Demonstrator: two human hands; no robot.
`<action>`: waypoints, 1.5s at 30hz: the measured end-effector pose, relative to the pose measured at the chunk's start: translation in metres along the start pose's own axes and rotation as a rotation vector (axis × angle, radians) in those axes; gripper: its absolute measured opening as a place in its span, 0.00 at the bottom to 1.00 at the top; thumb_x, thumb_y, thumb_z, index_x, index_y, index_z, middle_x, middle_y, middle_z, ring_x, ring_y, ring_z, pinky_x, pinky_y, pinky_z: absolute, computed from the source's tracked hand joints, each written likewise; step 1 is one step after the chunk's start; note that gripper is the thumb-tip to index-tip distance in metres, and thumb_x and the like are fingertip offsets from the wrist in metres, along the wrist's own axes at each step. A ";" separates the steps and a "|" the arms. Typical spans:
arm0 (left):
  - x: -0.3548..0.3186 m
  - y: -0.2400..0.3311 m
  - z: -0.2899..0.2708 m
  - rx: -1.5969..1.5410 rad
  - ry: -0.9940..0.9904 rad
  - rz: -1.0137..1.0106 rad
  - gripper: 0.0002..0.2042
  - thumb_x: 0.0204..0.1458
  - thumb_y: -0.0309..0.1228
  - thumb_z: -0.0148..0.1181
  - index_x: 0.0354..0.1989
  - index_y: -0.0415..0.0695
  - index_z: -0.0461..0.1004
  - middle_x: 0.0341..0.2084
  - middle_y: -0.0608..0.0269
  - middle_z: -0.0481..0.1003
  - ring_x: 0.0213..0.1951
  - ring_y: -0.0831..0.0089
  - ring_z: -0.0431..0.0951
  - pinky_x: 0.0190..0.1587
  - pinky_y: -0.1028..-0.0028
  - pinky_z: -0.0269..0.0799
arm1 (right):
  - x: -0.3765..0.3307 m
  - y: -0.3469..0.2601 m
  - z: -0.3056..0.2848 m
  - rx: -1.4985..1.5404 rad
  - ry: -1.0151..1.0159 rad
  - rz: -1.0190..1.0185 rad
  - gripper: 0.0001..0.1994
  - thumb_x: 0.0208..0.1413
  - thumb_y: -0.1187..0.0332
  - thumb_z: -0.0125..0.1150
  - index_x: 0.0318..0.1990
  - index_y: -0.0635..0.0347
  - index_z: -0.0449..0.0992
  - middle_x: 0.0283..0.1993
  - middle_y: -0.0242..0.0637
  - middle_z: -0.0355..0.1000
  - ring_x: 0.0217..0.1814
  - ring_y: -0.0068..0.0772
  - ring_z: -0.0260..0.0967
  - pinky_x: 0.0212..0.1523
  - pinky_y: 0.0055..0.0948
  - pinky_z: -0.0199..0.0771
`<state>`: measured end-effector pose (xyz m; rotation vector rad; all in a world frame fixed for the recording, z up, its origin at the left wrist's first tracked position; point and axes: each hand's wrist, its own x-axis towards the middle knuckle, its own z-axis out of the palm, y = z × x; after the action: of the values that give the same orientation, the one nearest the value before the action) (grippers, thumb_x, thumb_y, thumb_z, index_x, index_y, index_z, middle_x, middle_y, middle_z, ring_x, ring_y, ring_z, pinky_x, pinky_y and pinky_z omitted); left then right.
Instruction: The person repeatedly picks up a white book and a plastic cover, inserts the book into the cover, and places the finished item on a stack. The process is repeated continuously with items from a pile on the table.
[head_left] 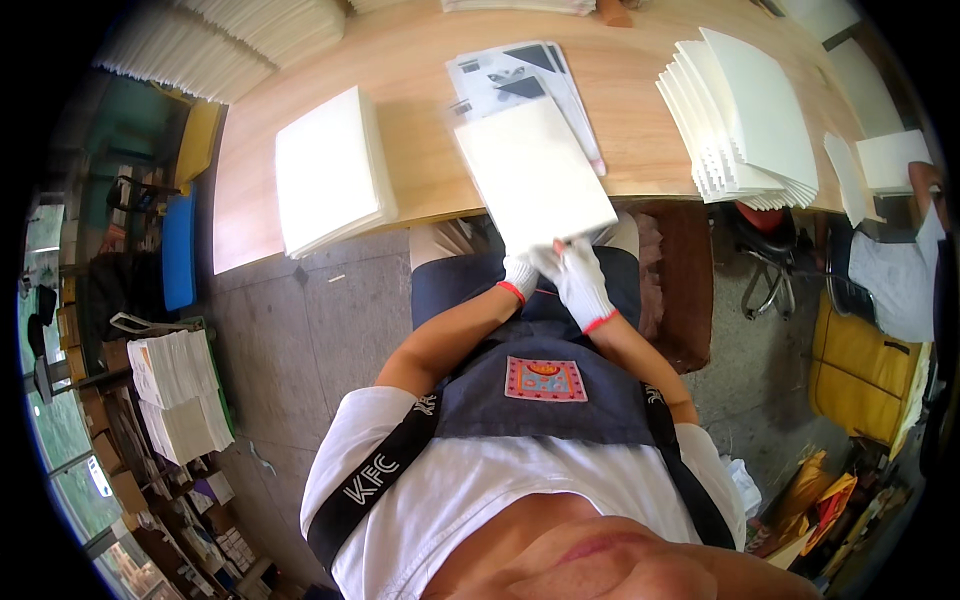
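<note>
A blank white board-like sheet (535, 170), slightly blurred, extends over the table's near edge toward me. It lies partly over printed grey-and-white sheets (510, 70) that carry dark patches. My right hand (578, 280), in a white glove with a red cuff, grips the near edge of the white sheet, its fingers closed there. Close beside it is my left hand (520, 275), gloved the same way, at the sheet's near left corner. The left fingers are hidden by the sheet and the other hand.
On the wooden table (420, 110) a neat white stack (330, 170) stands at left and a fanned white stack (745, 120) at right. More paper piles (200, 50) line the far left. A stool (765, 235) and another person's arm (925, 180) are at right.
</note>
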<state>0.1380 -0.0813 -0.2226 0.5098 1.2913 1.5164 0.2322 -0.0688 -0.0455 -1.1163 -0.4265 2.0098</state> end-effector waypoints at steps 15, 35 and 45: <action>-0.042 0.159 -0.062 0.103 0.056 -0.278 0.11 0.55 0.34 0.54 0.40 0.39 0.72 0.31 0.61 0.76 0.30 0.73 0.77 0.31 0.77 0.74 | 0.037 -0.014 0.045 -1.612 -0.490 -0.572 0.09 0.55 0.64 0.50 0.41 0.53 0.69 0.23 0.36 0.72 0.23 0.34 0.71 0.22 0.33 0.68; -0.046 0.175 -0.091 1.203 0.113 0.841 0.08 0.42 0.23 0.61 0.32 0.46 0.74 0.39 0.62 0.74 0.31 0.63 0.75 0.30 0.70 0.72 | 0.022 -0.104 -0.196 -2.234 0.165 -0.115 0.10 0.51 0.60 0.53 0.37 0.53 0.70 0.39 0.43 0.74 0.40 0.49 0.72 0.39 0.47 0.70; -0.028 0.173 -0.081 1.063 0.147 0.751 0.08 0.44 0.28 0.63 0.23 0.43 0.68 0.21 0.63 0.70 0.24 0.69 0.70 0.27 0.73 0.66 | 0.069 -0.064 -0.035 -1.587 -0.249 -0.991 0.08 0.41 0.68 0.65 0.29 0.55 0.72 0.35 0.35 0.70 0.37 0.37 0.68 0.38 0.34 0.67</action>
<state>0.0082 -0.1238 -0.0865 1.7333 2.1348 1.3115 0.2695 0.0222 -0.0654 -1.0035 -2.3583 0.6290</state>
